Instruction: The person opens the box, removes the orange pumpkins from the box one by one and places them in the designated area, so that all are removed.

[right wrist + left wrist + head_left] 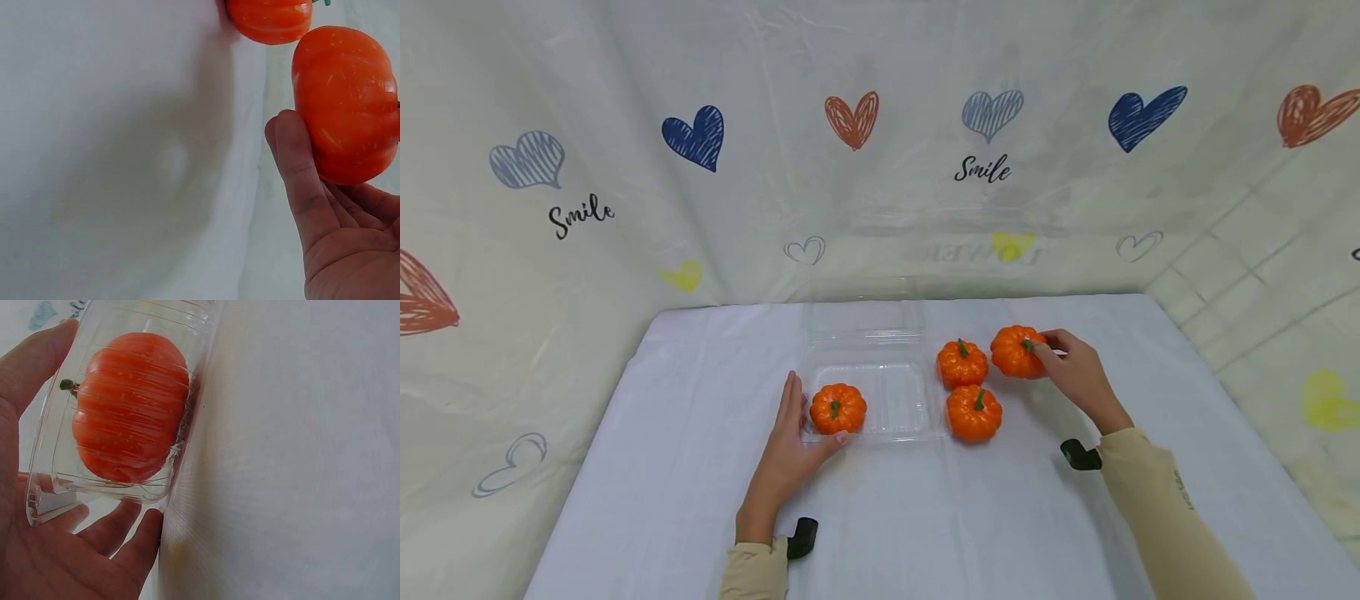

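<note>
A small orange pumpkin with a green stem [1015,352] is in my right hand [1078,372], held between thumb and fingers. In the right wrist view this pumpkin [347,103] is off the cloth. My left hand [790,454] rests against the near left corner of a clear plastic clamshell box [898,400], its fingers fairly straight along the left side and the thumb at the front rim. Inside the box, on the left, sits another pumpkin [838,408], seen through the plastic wall in the left wrist view. The box's lid [865,321] is folded back.
Two more pumpkins, one farther back [962,363] and one nearer [973,413], stand just right of the box. A white cloth [880,517] covers the table. Behind it hangs a pale curtain [917,208] printed with hearts.
</note>
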Demonstrator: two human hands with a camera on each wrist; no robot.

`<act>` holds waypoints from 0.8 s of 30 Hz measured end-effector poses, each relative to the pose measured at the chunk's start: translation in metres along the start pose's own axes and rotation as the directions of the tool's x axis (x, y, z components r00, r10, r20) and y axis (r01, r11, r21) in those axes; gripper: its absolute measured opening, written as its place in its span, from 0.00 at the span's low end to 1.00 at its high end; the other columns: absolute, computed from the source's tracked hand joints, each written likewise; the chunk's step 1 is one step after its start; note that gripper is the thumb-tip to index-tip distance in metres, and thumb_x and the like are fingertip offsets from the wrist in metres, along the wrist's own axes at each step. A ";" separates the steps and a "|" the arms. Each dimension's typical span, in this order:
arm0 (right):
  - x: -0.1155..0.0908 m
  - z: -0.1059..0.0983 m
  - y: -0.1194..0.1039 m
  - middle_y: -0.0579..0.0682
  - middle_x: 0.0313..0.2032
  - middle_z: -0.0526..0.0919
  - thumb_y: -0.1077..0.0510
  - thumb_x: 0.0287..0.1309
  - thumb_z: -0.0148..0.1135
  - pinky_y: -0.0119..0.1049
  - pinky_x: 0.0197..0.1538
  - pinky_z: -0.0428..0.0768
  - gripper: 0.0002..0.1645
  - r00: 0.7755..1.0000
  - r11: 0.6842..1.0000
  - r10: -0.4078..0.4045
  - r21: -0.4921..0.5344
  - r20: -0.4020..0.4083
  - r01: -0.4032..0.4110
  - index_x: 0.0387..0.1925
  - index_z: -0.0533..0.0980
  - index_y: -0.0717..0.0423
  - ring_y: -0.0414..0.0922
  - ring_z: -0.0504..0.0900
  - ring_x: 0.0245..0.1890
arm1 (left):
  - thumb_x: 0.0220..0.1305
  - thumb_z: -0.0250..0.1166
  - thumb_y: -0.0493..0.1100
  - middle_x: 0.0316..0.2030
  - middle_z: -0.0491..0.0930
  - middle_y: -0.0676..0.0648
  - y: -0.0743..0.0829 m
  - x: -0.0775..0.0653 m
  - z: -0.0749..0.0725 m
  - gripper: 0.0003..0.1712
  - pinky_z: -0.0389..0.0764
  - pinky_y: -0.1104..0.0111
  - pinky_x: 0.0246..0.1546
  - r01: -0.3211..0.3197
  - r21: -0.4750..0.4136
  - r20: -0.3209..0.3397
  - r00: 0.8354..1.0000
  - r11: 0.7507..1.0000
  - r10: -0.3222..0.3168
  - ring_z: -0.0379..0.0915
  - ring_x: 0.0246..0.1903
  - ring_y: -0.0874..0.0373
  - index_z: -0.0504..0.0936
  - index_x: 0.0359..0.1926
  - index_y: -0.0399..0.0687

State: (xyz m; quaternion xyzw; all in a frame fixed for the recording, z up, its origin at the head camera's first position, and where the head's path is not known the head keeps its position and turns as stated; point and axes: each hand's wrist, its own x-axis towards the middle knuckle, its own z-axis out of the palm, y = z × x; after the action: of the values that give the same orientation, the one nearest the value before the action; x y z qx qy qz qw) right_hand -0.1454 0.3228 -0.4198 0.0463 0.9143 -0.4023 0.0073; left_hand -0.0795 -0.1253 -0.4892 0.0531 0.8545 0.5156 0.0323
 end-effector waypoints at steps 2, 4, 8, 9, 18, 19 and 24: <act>0.000 0.000 0.003 0.72 0.67 0.73 0.44 0.82 0.47 0.64 0.63 0.80 0.36 1.000 1.000 -0.002 -0.006 0.002 0.002 0.70 0.69 0.71 0.69 0.74 0.63 | 0.61 0.77 0.66 0.86 0.33 0.53 0.000 0.000 0.000 0.73 0.62 0.52 0.75 0.000 -0.003 0.001 1.000 1.000 0.000 0.51 0.81 0.45 0.38 0.88 0.50; 0.000 0.000 0.006 0.72 0.67 0.73 0.43 0.82 0.47 0.63 0.63 0.80 0.36 1.000 1.000 -0.006 -0.016 0.005 0.006 0.70 0.69 0.71 0.69 0.75 0.62 | 0.61 0.77 0.66 0.86 0.33 0.54 0.001 0.000 0.000 0.73 0.62 0.52 0.75 -0.001 -0.005 0.001 1.000 1.000 0.001 0.51 0.81 0.45 0.38 0.88 0.49; 0.000 0.002 0.011 0.72 0.65 0.75 0.43 0.82 0.48 0.59 0.60 0.83 0.37 1.000 1.000 -0.014 -0.020 0.008 0.014 0.70 0.69 0.71 0.67 0.78 0.59 | 0.61 0.77 0.66 0.86 0.33 0.53 0.000 0.000 0.000 0.73 0.62 0.51 0.75 0.001 -0.010 0.000 1.000 1.000 -0.001 0.51 0.81 0.44 0.38 0.88 0.49; 0.000 0.002 0.012 0.72 0.64 0.76 0.43 0.82 0.48 0.58 0.59 0.83 0.37 1.000 1.000 -0.016 -0.019 0.011 0.016 0.70 0.69 0.71 0.66 0.79 0.57 | 0.61 0.77 0.66 0.86 0.33 0.53 0.000 0.000 0.000 0.73 0.62 0.51 0.75 0.002 -0.010 0.000 1.000 1.000 -0.002 0.51 0.81 0.44 0.38 0.88 0.50; 0.001 0.006 0.025 0.71 0.62 0.78 0.42 0.82 0.48 0.56 0.58 0.83 0.38 0.998 0.998 0.039 -0.053 0.050 -0.036 0.71 0.70 0.72 0.62 0.79 0.53 | 0.61 0.77 0.66 0.86 0.33 0.54 -0.002 0.000 0.000 0.73 0.61 0.50 0.75 -0.007 -0.019 -0.002 1.000 1.000 0.006 0.51 0.81 0.45 0.37 0.88 0.50; 0.001 0.006 0.025 0.71 0.61 0.79 0.42 0.82 0.48 0.55 0.57 0.83 0.38 0.997 0.998 0.043 -0.054 0.056 -0.040 0.70 0.70 0.72 0.61 0.80 0.51 | 0.61 0.77 0.66 0.86 0.32 0.54 -0.002 0.000 0.000 0.73 0.61 0.51 0.75 -0.008 -0.020 -0.002 1.000 1.000 0.008 0.51 0.81 0.45 0.37 0.88 0.50; 0.002 0.008 0.029 0.67 0.54 0.82 0.41 0.82 0.49 0.43 0.47 0.83 0.39 0.996 0.997 0.057 -0.060 0.071 -0.053 0.70 0.71 0.73 0.55 0.81 0.44 | 0.61 0.77 0.66 0.86 0.33 0.54 -0.001 0.000 0.000 0.73 0.61 0.51 0.75 -0.007 -0.017 -0.002 1.000 1.000 0.007 0.52 0.81 0.45 0.38 0.88 0.50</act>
State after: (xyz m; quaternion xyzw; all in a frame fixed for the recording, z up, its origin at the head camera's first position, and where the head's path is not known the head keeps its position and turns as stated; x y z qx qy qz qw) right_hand -0.1450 0.3365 -0.4471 0.0564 0.9231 -0.3767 0.0529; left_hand -0.0794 -0.1254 -0.4903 0.0553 0.8499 0.5231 0.0302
